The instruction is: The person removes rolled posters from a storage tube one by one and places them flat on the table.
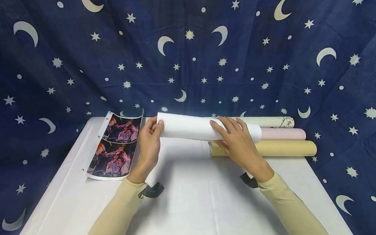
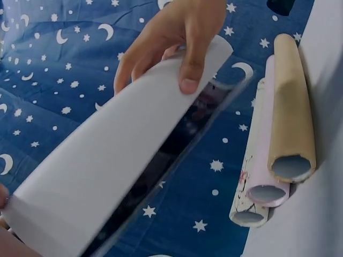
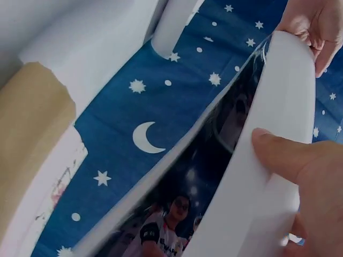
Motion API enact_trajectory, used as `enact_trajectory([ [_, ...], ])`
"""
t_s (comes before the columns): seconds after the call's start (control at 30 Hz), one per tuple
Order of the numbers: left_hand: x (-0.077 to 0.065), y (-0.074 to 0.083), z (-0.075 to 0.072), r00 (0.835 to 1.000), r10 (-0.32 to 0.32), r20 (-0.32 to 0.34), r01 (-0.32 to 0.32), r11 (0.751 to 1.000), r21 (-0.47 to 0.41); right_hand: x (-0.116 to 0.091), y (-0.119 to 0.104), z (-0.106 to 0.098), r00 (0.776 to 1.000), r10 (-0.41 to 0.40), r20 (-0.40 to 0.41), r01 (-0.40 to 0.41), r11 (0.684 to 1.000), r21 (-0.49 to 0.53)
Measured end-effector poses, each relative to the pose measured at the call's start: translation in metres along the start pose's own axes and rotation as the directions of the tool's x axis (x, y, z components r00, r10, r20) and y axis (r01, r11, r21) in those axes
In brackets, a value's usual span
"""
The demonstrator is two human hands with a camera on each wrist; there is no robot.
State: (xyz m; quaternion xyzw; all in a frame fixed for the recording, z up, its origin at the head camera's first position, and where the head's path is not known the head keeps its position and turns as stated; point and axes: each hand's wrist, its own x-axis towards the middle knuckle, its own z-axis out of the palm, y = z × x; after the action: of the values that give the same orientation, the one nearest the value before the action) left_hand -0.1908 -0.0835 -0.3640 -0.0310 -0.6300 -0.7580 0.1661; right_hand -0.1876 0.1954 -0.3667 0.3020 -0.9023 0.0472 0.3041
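A poster sheet (image 1: 188, 126), curled lengthwise with its white back outward, is held up above the table. My left hand (image 1: 149, 143) pinches its left end, thumb in front and fingers behind. Toward the right end, my right hand (image 1: 239, 141) grips the curl from above with spread fingers. The wrist views show a dark printed photo (image 3: 187, 187) on the sheet's inner side, along the gap where the edges do not meet. In the left wrist view, the right thumb presses the white back (image 2: 107, 150).
Behind and below the sheet's right end lie a tan roll (image 1: 283, 148), a pink roll (image 1: 284, 134) and a flower-patterned roll (image 1: 272, 121). A printed sheet (image 1: 113, 158) with curling edges lies at left on the white table (image 1: 187, 204). A star-and-moon cloth (image 1: 187, 60) hangs behind.
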Motion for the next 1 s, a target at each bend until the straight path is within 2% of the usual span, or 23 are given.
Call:
enact_trajectory([
  [0.1,-0.002,0.0,-0.002,0.999,0.033,0.01,-0.033,0.999,-0.001,-0.004,0.002,0.002,1.0,0.017,0.001,-0.017,0.998,0.054],
  [0.17,-0.004,-0.001,-0.004,0.994,0.109,0.024,-0.11,0.993,0.037,-0.007,0.003,0.004,0.999,0.046,0.003,-0.046,0.994,0.104],
  [0.23,-0.007,-0.002,-0.007,0.975,0.219,0.045,-0.223,0.97,0.097,-0.011,0.005,0.005,0.996,0.088,0.005,-0.088,0.984,0.155],
  [0.3,-0.01,-0.003,-0.01,0.947,0.314,0.065,-0.321,0.931,0.172,-0.015,0.006,0.006,0.991,0.131,0.003,-0.129,0.97,0.204],
  [0.37,-0.011,-0.005,-0.013,0.931,0.356,0.077,-0.364,0.902,0.232,-0.017,0.007,0.008,0.985,0.173,0.011,-0.17,0.954,0.246],
  [0.4,-0.011,-0.006,-0.014,0.932,0.354,0.083,-0.364,0.903,0.23,-0.018,0.008,0.009,0.981,0.194,0.025,-0.193,0.942,0.274],
  [0.5,-0.012,-0.009,-0.016,0.955,0.282,0.097,-0.296,0.936,0.192,-0.02,0.008,0.014,0.955,0.278,0.103,-0.296,0.873,0.389],
  [0.6,-0.013,-0.015,-0.016,0.977,0.17,0.132,-0.187,0.973,0.134,-0.022,0.005,0.022,0.908,0.357,0.219,-0.419,0.75,0.511],
  [0.67,-0.016,-0.02,-0.014,0.979,0.093,0.183,-0.117,0.985,0.124,-0.023,0.0,0.028,0.874,0.39,0.29,-0.485,0.662,0.571],
  [0.73,-0.021,-0.025,-0.01,0.967,0.011,0.255,-0.048,0.989,0.141,-0.023,-0.005,0.034,0.854,0.4,0.333,-0.518,0.591,0.618],
  [0.8,-0.026,-0.031,-0.007,0.942,-0.086,0.324,0.027,0.983,0.183,-0.022,-0.011,0.038,0.84,0.414,0.351,-0.537,0.54,0.648],
  [0.9,-0.033,-0.041,-0.001,0.89,-0.219,0.401,0.119,0.958,0.261,-0.02,-0.018,0.043,0.828,0.442,0.345,-0.547,0.501,0.671],
  [0.97,-0.036,-0.047,0.002,0.868,-0.275,0.413,0.159,0.943,0.293,-0.019,-0.022,0.046,0.82,0.453,0.348,-0.555,0.487,0.674],
  [1.0,-0.037,-0.049,0.004,0.864,-0.285,0.414,0.167,0.939,0.3,-0.018,-0.024,0.046,0.819,0.452,0.352,-0.557,0.48,0.678],
])
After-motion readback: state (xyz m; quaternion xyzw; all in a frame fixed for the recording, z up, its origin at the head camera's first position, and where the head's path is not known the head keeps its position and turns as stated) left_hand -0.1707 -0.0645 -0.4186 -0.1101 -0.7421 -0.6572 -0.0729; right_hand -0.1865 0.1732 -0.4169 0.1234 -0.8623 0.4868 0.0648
